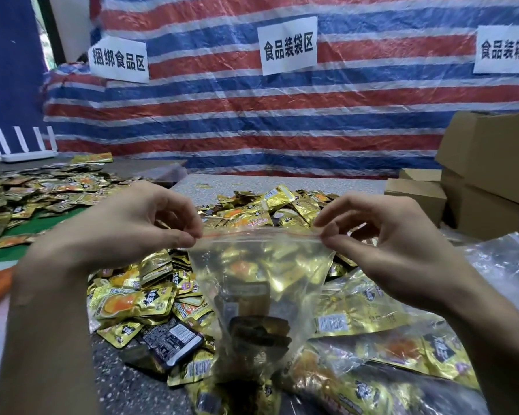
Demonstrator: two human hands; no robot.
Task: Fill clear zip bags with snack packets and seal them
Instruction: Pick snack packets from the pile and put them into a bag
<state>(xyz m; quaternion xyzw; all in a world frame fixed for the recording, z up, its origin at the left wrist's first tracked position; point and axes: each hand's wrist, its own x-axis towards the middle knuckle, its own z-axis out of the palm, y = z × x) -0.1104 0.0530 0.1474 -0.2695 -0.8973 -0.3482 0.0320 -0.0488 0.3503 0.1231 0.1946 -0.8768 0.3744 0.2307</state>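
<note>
1. Right now your left hand pinches the left end of the red-lined zip strip between thumb and forefinger. Its other fingers curl loosely and hold nothing.
2. Between your hands hangs the clear plastic zip bag, packed with gold foil snack packets. It is lifted over the loose heap of gold packets on the near middle of the grey speckled table.
3. Your right hand pinches the strip's right end the same way.
4. I cannot tell whether the strip is pressed shut along its length. A gap left mid-strip would likely let packets spill once you lay the bag down.
5. A packet corner riding high could jam the track. Pulling the ends apart too hard could slip a pinch and drop the bag.
</note>
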